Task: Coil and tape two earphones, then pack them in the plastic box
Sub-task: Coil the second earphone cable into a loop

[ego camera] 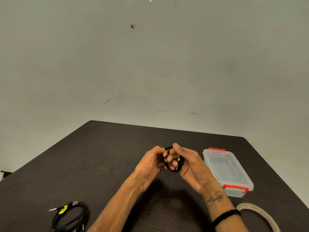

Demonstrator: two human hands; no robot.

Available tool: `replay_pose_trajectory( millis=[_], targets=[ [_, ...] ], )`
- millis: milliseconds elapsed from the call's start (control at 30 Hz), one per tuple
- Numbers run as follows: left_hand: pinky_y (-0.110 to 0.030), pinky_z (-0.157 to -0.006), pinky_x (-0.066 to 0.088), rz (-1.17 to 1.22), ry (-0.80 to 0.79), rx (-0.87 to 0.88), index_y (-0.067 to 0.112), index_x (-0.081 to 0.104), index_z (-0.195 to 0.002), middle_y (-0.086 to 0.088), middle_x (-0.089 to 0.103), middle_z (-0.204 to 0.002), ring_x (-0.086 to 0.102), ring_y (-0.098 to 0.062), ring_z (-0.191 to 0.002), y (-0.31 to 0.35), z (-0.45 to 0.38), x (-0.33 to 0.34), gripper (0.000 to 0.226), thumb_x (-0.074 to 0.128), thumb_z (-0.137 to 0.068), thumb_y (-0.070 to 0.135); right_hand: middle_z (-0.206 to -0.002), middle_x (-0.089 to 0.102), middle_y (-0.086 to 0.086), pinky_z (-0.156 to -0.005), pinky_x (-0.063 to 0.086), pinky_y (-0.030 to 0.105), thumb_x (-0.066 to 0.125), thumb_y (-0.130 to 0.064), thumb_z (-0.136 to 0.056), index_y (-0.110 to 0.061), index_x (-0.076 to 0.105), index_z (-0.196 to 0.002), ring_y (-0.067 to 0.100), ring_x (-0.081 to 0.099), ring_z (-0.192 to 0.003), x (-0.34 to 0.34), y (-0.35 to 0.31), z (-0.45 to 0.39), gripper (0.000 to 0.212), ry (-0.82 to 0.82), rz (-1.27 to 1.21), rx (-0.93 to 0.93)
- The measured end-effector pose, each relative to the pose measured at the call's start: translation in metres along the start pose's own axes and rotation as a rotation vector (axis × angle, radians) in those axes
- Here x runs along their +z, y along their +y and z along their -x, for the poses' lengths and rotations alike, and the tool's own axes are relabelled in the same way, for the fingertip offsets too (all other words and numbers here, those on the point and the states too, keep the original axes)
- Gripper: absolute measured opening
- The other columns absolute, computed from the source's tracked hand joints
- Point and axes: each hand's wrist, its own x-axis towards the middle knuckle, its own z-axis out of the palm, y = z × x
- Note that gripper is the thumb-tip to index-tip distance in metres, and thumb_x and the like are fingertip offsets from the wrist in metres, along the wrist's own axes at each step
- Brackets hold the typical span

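Note:
Both my hands hold a small black coil of earphone cable above the middle of the dark table. My left hand grips its left side with curled fingers. My right hand grips its right side, thumb on top; a yellow tag and the metal plug show between the fingers. A second black earphone, loosely coiled with a yellow tag and its plug sticking out, lies at the near left. The clear plastic box with red clips stands shut to the right of my hands.
A roll of clear tape lies at the near right, beside my right wrist. The dark table ends at a grey wall behind. A black band circles my right wrist.

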Motion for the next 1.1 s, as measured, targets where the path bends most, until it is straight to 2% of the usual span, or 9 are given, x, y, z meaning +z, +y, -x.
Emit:
replay_pose_trajectory(
  millis=[100,167,333,467,733,833,933,1033,1100],
  targets=[
    [-0.042,-0.085,0.046,-0.006,0.126,0.004,0.022,0.053,-0.065,-0.003,0.055,-0.072,0.059,-0.021,-0.073,0.001,-0.003,-0.002,0.034,0.044,-0.097,0.021,-0.088,0.078,0.016,-0.076,0.059,0.033,0.074,-0.018,-0.096,-0.005,0.079,-0.097,0.023,0.07,-0.077,-0.002,0.013,-0.005,0.013,0.16,0.325,-0.153],
    [-0.039,-0.082,0.046,0.052,0.201,0.008,0.021,0.051,-0.065,0.0,0.051,-0.068,0.054,-0.018,-0.069,0.004,-0.003,-0.009,0.034,0.044,-0.098,0.02,-0.088,0.08,0.009,-0.077,0.06,0.033,0.078,-0.015,-0.093,-0.012,0.08,-0.098,0.018,0.073,-0.081,-0.001,0.023,-0.007,0.006,0.233,0.432,-0.196],
    [-0.041,-0.085,0.042,0.182,0.177,-0.06,0.022,0.047,-0.068,0.0,0.05,-0.067,0.052,-0.018,-0.066,0.01,-0.002,-0.014,0.026,0.045,-0.094,0.023,-0.092,0.082,0.003,-0.067,0.057,0.023,0.081,-0.015,-0.09,-0.019,0.08,-0.104,0.01,0.074,-0.079,-0.001,0.027,-0.007,0.014,0.237,0.453,-0.227],
    [-0.034,-0.075,0.048,0.368,0.131,-0.129,0.02,0.049,-0.07,-0.002,0.051,-0.068,0.055,-0.017,-0.062,0.013,0.0,-0.019,0.026,0.053,-0.095,0.027,-0.083,0.081,0.001,-0.068,0.061,0.028,0.082,-0.016,-0.09,-0.022,0.077,-0.113,0.009,0.072,-0.068,-0.005,0.028,-0.012,0.024,0.298,0.557,-0.273],
    [-0.032,-0.072,0.05,0.368,0.148,-0.163,0.02,0.058,-0.074,-0.001,0.049,-0.063,0.052,-0.015,-0.063,0.009,0.001,-0.016,0.023,0.077,-0.087,0.02,-0.088,0.08,-0.004,-0.074,0.067,0.035,0.079,-0.014,-0.093,-0.025,0.078,-0.108,0.011,0.078,-0.085,-0.01,0.037,-0.016,0.019,0.34,0.692,-0.334],
    [-0.03,-0.075,0.05,0.264,0.159,-0.126,0.02,0.065,-0.08,0.002,0.049,-0.062,0.053,-0.013,-0.065,0.004,-0.001,-0.016,0.015,0.078,-0.088,0.018,-0.087,0.08,-0.007,-0.077,0.067,0.037,0.079,-0.015,-0.093,-0.025,0.079,-0.108,0.01,0.078,-0.084,-0.009,0.037,-0.015,0.018,0.355,0.709,-0.35],
    [-0.031,-0.078,0.054,-0.014,0.173,-0.014,0.015,0.071,-0.094,-0.004,0.068,-0.077,0.064,-0.012,-0.073,0.0,-0.002,-0.018,0.004,0.075,-0.093,0.015,-0.089,0.08,-0.013,-0.078,0.067,0.038,0.081,-0.018,-0.092,-0.027,0.08,-0.108,0.008,0.078,-0.087,-0.011,0.036,-0.014,0.018,0.394,0.716,-0.38],
    [-0.034,-0.08,0.063,-0.291,0.223,0.05,0.015,0.073,-0.114,-0.007,0.079,-0.102,0.075,-0.017,-0.092,-0.005,-0.003,-0.023,0.017,0.07,-0.097,0.011,-0.09,0.081,-0.009,-0.08,0.067,0.04,0.08,-0.019,-0.092,-0.023,0.079,-0.113,0.008,0.078,-0.088,-0.013,0.033,-0.015,0.021,0.44,0.695,-0.398],
    [-0.037,-0.083,0.065,-0.416,0.201,0.061,0.018,0.071,-0.119,-0.006,0.08,-0.102,0.077,-0.017,-0.095,-0.004,-0.004,-0.026,0.02,0.066,-0.1,0.013,-0.09,0.081,-0.009,-0.08,0.067,0.04,0.079,-0.018,-0.093,-0.022,0.079,-0.114,0.008,0.078,-0.088,-0.013,0.031,-0.014,0.022,0.453,0.692,-0.408]
  ],
)
